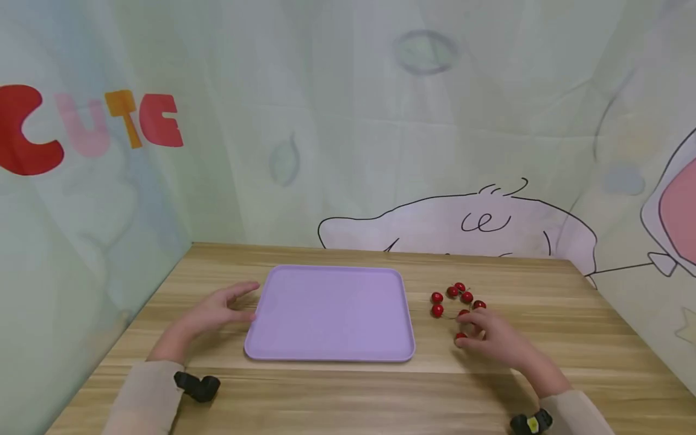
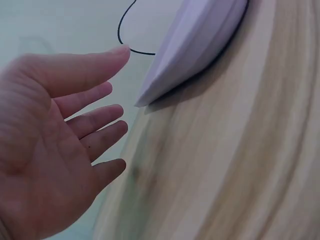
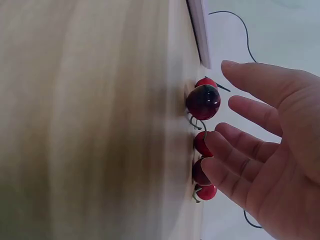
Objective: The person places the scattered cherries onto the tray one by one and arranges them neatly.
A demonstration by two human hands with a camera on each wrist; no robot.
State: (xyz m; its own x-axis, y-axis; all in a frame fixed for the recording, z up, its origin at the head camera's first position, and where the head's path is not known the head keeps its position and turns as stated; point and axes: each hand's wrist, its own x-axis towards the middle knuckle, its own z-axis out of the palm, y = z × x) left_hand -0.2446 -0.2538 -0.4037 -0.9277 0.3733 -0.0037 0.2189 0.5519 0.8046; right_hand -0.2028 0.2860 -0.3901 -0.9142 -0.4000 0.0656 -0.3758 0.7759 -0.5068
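Observation:
A bare lilac tray (image 1: 331, 314) lies in the middle of a wooden table (image 1: 348, 393). My left hand (image 1: 228, 305) rests flat on the wood just left of the tray, fingers straight and spread, thumb near the tray's left rim. The left wrist view shows that palm (image 2: 60, 140) empty, with the tray's corner (image 2: 195, 45) beyond the fingertips. Several red cherries (image 1: 454, 296) with thin stems lie in a cluster right of the tray. My right hand (image 1: 478, 332) hovers over the near cherries with loosely extended fingers. In the right wrist view the fingertips (image 3: 220, 165) touch the cherries (image 3: 203, 101); none is gripped.
Cartoon-printed cloth walls (image 1: 380, 151) close in the table on the left, back and right. A black strap-mounted device sits on each wrist (image 1: 198, 386). Bare wood runs along the table's near edge.

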